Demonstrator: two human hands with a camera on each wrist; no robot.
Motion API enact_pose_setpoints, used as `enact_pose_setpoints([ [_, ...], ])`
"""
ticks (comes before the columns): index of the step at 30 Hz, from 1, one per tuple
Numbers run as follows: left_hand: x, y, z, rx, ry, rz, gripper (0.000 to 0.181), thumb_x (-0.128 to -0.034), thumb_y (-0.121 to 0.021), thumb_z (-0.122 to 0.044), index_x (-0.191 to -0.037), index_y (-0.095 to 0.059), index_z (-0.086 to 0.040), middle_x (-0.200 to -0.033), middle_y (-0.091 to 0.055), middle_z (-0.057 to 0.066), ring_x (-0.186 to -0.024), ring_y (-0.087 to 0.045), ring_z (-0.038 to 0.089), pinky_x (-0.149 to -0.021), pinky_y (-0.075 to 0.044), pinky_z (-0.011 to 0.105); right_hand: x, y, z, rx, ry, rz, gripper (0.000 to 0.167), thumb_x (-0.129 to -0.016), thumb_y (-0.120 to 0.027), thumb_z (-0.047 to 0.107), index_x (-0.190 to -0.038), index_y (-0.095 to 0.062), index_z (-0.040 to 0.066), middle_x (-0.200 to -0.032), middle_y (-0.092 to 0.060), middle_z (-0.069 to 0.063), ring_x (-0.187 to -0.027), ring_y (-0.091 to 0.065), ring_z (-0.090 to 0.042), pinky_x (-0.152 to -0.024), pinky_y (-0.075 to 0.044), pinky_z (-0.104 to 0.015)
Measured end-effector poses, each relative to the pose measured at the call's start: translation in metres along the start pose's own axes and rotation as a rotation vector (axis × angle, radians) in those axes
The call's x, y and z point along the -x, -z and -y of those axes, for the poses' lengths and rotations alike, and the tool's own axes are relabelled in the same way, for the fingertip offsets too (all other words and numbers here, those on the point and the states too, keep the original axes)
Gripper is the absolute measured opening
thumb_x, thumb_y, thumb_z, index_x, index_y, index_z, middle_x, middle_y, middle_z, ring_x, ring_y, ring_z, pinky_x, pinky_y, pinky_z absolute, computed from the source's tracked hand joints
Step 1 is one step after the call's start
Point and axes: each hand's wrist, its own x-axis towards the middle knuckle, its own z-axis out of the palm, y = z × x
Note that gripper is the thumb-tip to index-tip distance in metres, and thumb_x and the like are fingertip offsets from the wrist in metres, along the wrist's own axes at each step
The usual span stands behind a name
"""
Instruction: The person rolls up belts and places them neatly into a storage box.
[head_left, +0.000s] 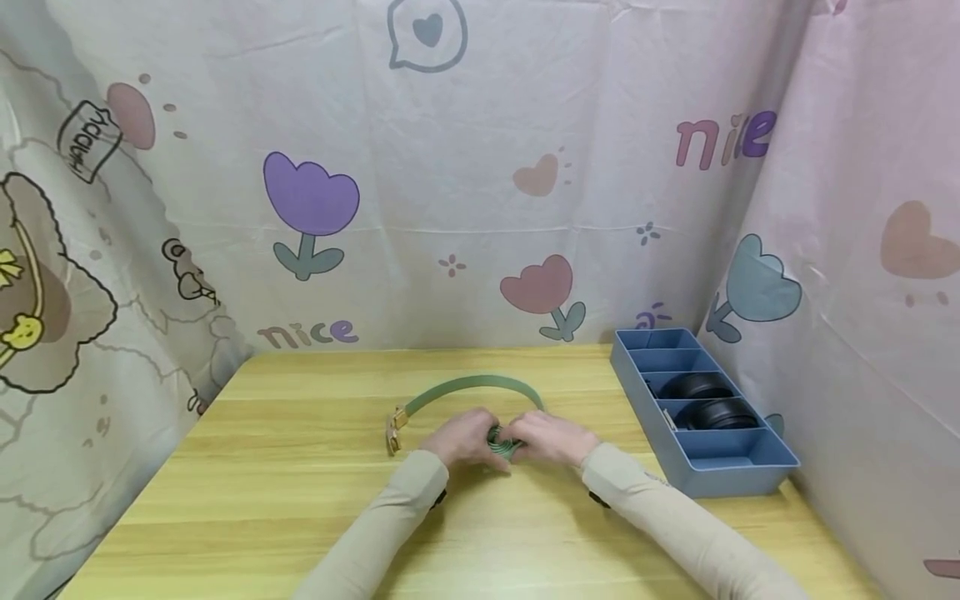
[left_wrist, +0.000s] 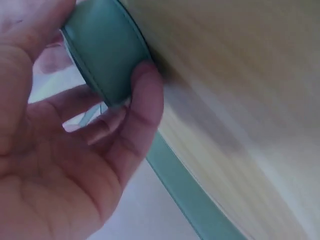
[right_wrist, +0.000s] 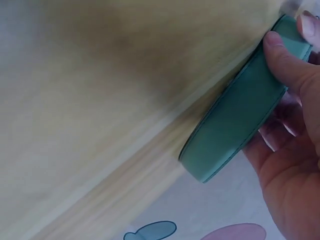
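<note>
A green belt (head_left: 472,382) lies on the table on its edge, its strap arching behind both hands to a gold-coloured buckle (head_left: 394,429) at the left. The other end is wound into a coil (head_left: 502,448) between the hands. My left hand (head_left: 463,437) grips the coil's left side, and in the left wrist view the fingers curl round the stitched green band (left_wrist: 102,47). From the right, my right hand (head_left: 551,435) pinches the coil. The right wrist view shows its thumb pressing the outer green strap (right_wrist: 235,115). Fingers cover parts of the coil.
A blue-grey divided box (head_left: 742,482) stands on the right of the wooden table (head_left: 262,467). Two of its compartments hold black coiled items, one (head_left: 697,386) behind the other (head_left: 716,414). Printed cloth (head_left: 450,183) hangs behind the table and along both sides.
</note>
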Motion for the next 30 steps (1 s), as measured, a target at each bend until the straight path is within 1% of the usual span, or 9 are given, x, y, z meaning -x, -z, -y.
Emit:
enact_pose_setpoints([
  [3, 0.0, -0.001, -0.001, -0.054, -0.003, 0.01, 0.035, -0.0692, -0.088, -0.037, -0.087, -0.064, -0.018, -0.081, -0.057, -0.008, -0.071, -0.049, 0.008, -0.064, -0.042, 0.024, 0.002, -0.001, 0.001, -0.019, -0.031, 0.022, 0.025, -0.086, -0.074, 0.02, -0.11, -0.069, 0.02, -0.101, -0.068, 0.009, -0.086, -0.058, -0.002, -0.077, -0.049, -0.018],
  [7, 0.0, 0.0, 0.0, -0.102, -0.058, 0.045, 0.034, -0.0723, -0.087, -0.033, -0.096, -0.066, -0.021, -0.089, -0.06, -0.008, -0.079, -0.05, 0.008, -0.071, -0.043, 0.025, 0.003, 0.0, 0.004, 0.009, -0.067, 0.067, 0.033, -0.089, -0.071, 0.023, -0.121, -0.066, 0.019, -0.115, -0.067, 0.003, -0.098, -0.06, -0.005, -0.085, -0.05, -0.023],
  [12, -0.001, -0.001, -0.001, -0.054, -0.033, 0.048, 0.041, -0.0701, -0.087, -0.041, -0.095, -0.065, -0.016, -0.088, -0.059, -0.005, -0.075, -0.049, 0.008, -0.067, -0.043, 0.024, 0.002, 0.001, 0.009, 0.121, -0.055, 0.096, 0.025, -0.092, -0.068, 0.028, -0.116, -0.066, 0.022, -0.107, -0.065, 0.005, -0.091, -0.058, -0.005, -0.08, -0.05, -0.021],
  [15, -0.002, -0.003, -0.002, -0.013, -0.002, 0.023, 0.044, -0.0685, -0.087, -0.044, -0.09, -0.065, -0.014, -0.083, -0.06, -0.004, -0.07, -0.049, 0.008, -0.063, -0.044, 0.024, 0.003, 0.001, 0.009, 0.16, -0.052, 0.09, 0.027, -0.093, -0.067, 0.027, -0.119, -0.065, 0.023, -0.11, -0.064, 0.004, -0.096, -0.059, -0.006, -0.083, -0.051, -0.022],
  [18, -0.002, -0.003, -0.001, -0.009, -0.004, -0.009, 0.041, -0.0682, -0.088, -0.041, -0.09, -0.066, -0.014, -0.083, -0.06, -0.004, -0.07, -0.049, 0.009, -0.063, -0.044, 0.024, 0.005, 0.002, 0.008, 0.133, -0.044, 0.073, 0.032, -0.093, -0.066, 0.025, -0.125, -0.064, 0.022, -0.12, -0.065, 0.001, -0.106, -0.061, -0.01, -0.09, -0.051, -0.026],
  [20, -0.001, -0.004, 0.0, -0.009, -0.019, -0.008, 0.037, -0.068, -0.088, -0.036, -0.091, -0.067, -0.016, -0.085, -0.06, -0.005, -0.072, -0.051, 0.008, -0.065, -0.044, 0.024, 0.006, 0.001, 0.006, 0.095, -0.028, 0.065, 0.032, -0.094, -0.066, 0.024, -0.126, -0.063, 0.022, -0.124, -0.065, 0.002, -0.11, -0.061, -0.01, -0.095, -0.049, -0.026],
  [22, 0.0, -0.004, 0.0, -0.03, -0.058, 0.01, 0.035, -0.0693, -0.088, -0.032, -0.095, -0.067, -0.019, -0.089, -0.06, -0.008, -0.076, -0.051, 0.007, -0.069, -0.044, 0.024, 0.007, 0.001, 0.003, 0.045, -0.012, 0.06, 0.032, -0.093, -0.067, 0.022, -0.125, -0.064, 0.021, -0.123, -0.066, 0.003, -0.11, -0.061, -0.008, -0.096, -0.048, -0.024],
  [26, 0.002, -0.003, -0.003, -0.054, -0.106, 0.044, 0.036, -0.0714, -0.087, -0.025, -0.101, -0.066, -0.021, -0.09, -0.06, -0.01, -0.078, -0.052, 0.006, -0.072, -0.044, 0.023, 0.006, 0.0, -0.001, 0.003, 0.038, 0.029, 0.026, -0.088, -0.072, 0.02, -0.114, -0.067, 0.018, -0.11, -0.069, 0.007, -0.098, -0.061, -0.003, -0.089, -0.049, -0.019],
  [30, 0.003, -0.002, -0.007, -0.031, -0.036, 0.001, 0.036, -0.0693, -0.088, -0.032, -0.089, -0.062, -0.016, -0.078, -0.057, -0.007, -0.067, -0.05, 0.007, -0.061, -0.043, 0.023, 0.003, 0.001, -0.001, 0.028, 0.031, 0.009, 0.025, -0.085, -0.073, 0.024, -0.109, -0.07, 0.019, -0.101, -0.07, 0.01, -0.09, -0.06, 0.001, -0.083, -0.048, -0.014],
])
